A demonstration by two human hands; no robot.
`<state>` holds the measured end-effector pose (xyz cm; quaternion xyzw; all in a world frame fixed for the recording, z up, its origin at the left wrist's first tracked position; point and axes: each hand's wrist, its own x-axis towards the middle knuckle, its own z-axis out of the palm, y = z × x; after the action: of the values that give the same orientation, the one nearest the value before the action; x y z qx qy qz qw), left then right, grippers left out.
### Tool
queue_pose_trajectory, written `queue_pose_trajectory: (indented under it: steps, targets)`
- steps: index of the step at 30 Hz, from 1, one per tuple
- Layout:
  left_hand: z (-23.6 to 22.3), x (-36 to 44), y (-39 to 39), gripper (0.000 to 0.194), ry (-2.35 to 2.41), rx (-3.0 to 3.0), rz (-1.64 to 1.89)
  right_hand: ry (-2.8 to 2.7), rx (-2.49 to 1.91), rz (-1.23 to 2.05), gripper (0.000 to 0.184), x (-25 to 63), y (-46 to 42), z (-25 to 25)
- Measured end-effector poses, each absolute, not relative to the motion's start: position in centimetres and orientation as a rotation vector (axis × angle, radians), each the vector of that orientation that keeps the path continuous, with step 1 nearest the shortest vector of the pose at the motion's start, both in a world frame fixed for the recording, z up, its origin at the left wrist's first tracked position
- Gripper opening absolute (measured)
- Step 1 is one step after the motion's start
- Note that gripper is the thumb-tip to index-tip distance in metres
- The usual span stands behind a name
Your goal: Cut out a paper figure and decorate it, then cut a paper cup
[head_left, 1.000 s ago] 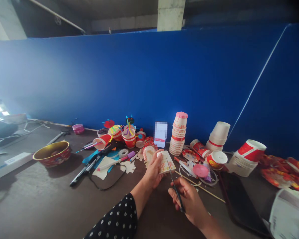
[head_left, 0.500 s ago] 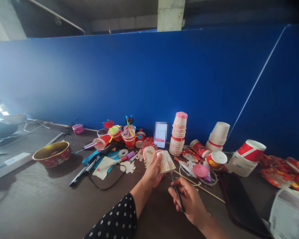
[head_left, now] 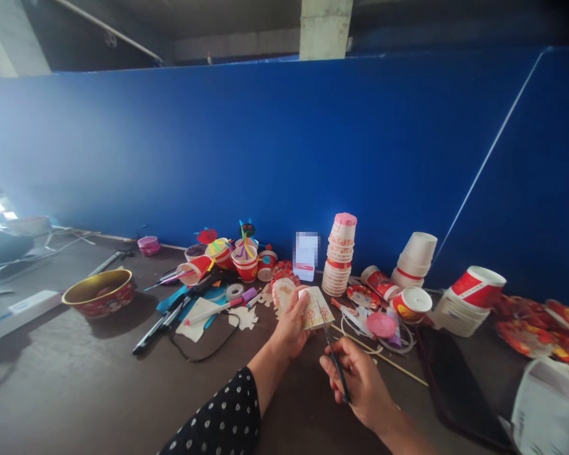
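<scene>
My left hand (head_left: 291, 327) is closed around a pale paper cup (head_left: 317, 308) with red printed patterns, held on its side just above the dark table (head_left: 76, 379). My right hand (head_left: 360, 379) grips a pair of dark scissors (head_left: 332, 354). Their blades point up and away, and the tips touch the cup's lower edge. A black sleeve with white dots covers my left forearm.
A stack of printed cups (head_left: 340, 256), white cups (head_left: 416, 253) and red-and-white bowls (head_left: 469, 297) stand along the blue partition. Left of my hands lie pens (head_left: 164, 319), a tape roll (head_left: 234, 291), paper scraps and a gold-rimmed bowl (head_left: 98, 292). Wooden skewers (head_left: 384, 357) lie right.
</scene>
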<state>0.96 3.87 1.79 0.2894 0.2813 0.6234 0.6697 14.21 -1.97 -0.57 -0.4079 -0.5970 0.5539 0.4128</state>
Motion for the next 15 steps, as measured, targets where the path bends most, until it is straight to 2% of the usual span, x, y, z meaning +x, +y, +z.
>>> queue_pose_trajectory:
  steps: [10, 15]
  targets:
    - [1.81, 0.95, 3.90, 0.034, 0.616, 0.668, 1.404, -1.524, -1.051, 1.375, 0.033, 14.07, -2.13, -0.04]
    - [1.80, 0.78, 3.90, 0.041, 0.589, 0.671, 1.406, -1.533, -1.063, 1.362, 0.032, 14.07, -2.03, -0.28]
